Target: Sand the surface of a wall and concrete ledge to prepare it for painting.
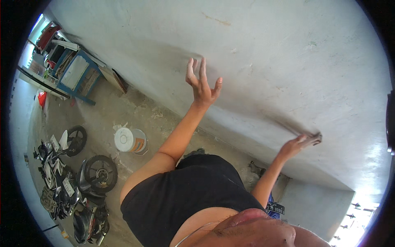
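Grey plastered wall (263, 45) filled the top and right of the frame; both hands were up at it. Right hand (293, 147), right of centre, reached the wall with fingers extended close together. A small greyish, dark-edged patch (316, 138) showed at the fingertips: couldn't tell thin pad from dusty fingers, so couldn't confirm what that grip pinched, if anything. Left hand (202, 88), upper centre: grip spread, nothing in it; wall contact unclear.

Doing it well, my read: right fingers wanted flat, even contact with light pressure, passes overlapping across the scuffs; left palm was better braced flat, since the reach looked long.

Counts: hands, 2. Wall tan streaks (217, 19), 1 obvious; pale scuffs, several. White bucket (131, 140) on the floor (109, 119), left of centre, 1. Motorcycles (61, 183), lower left, at least 2, overlapping. Blue motorcycle (270, 201), lower right, 1, mostly hidden. Blue-framed cabinet (78, 73), upper left, 1.
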The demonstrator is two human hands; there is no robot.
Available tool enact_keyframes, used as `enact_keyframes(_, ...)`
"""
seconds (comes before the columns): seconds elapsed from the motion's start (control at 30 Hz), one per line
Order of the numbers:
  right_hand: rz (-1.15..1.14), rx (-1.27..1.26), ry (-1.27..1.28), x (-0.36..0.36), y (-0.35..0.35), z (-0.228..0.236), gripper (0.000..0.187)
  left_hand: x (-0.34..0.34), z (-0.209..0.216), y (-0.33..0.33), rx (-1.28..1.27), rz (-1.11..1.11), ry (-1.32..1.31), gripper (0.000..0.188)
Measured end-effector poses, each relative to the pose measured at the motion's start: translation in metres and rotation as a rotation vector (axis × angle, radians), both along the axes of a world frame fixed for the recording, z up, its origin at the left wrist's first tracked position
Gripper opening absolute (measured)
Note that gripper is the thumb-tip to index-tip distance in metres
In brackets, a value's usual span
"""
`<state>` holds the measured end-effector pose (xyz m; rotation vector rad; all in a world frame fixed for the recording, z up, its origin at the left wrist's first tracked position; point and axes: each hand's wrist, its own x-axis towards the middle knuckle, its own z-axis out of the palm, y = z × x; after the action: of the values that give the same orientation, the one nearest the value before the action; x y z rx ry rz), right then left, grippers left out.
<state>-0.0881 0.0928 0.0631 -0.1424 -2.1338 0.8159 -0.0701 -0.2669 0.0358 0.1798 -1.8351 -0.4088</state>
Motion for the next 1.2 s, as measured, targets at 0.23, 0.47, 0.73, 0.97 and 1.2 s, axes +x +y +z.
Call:
enact_keyframes(0.23,-0.071,-0.044,0.127,-0.024,0.037,0.015,0.082,0.001,-0.013,-0.003,-0.012,-0.003,-0.003,0.078)
enact_keyframes(0.47,-0.058,-0.016,0.032,-0.014,0.03,-0.017,0.073,-0.001,-0.012,0.002,0.098,-0.036,0.067,0.067)
enact_keyframes(0.73,-0.065,-0.035,0.161,-0.022,0.047,-0.001,0.078,0.008,-0.007,0.012,-0.028,0.117,-0.046,0.072)
enact_keyframes(0.97,0.011,-0.072,-0.005,-0.002,0.021,-0.029,0.079,-0.002,-0.022,0.02,0.062,0.059,0.036,0.082)
enact_keyframes(1.2,-0.051,-0.016,0.159,-0.028,0.066,0.033,0.08,0.001,-0.027,0.024,0.07,0.073,-0.069,0.083)
